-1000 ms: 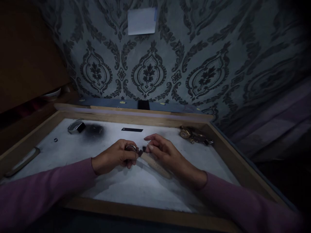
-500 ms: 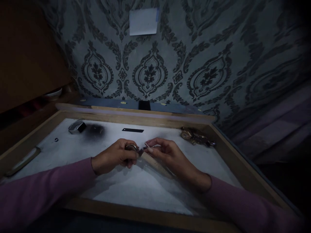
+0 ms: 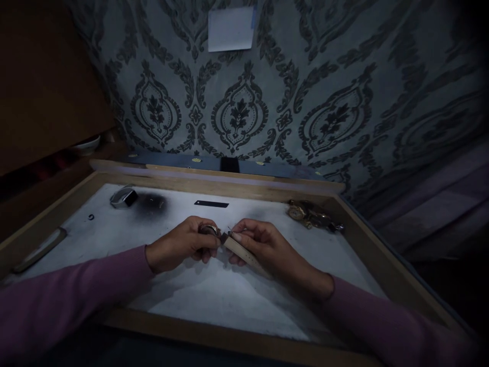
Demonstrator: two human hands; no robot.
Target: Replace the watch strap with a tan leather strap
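Between thumb and fingers, my left hand [image 3: 193, 242] grips a round metal watch case [image 3: 209, 230], its lower part covered by the fingers. My right hand [image 3: 263, 244] is closed on a pale watch strap [image 3: 242, 251], whose dark end lies close by the case. Whether strap and case are joined cannot be made out. A thin pin-like piece [image 3: 229, 229] sticks up at the right fingertips. Both hands are raised over the white bottom of a shallow wooden tray [image 3: 214, 322].
Inside the tray are a watch with a dark square face [image 3: 128, 198], a black flat blade [image 3: 211, 204], several gold-coloured watches [image 3: 309, 214], a small dark curl [image 3: 90, 217] and a curved strap-like piece [image 3: 42, 251]. White paper [image 3: 231, 29] hangs on the patterned wall.
My right fingers have shifted slightly lower along the strap, and the thin piece at their tips has tilted. The left hand still grips the watch case. The camera view has shifted a little.
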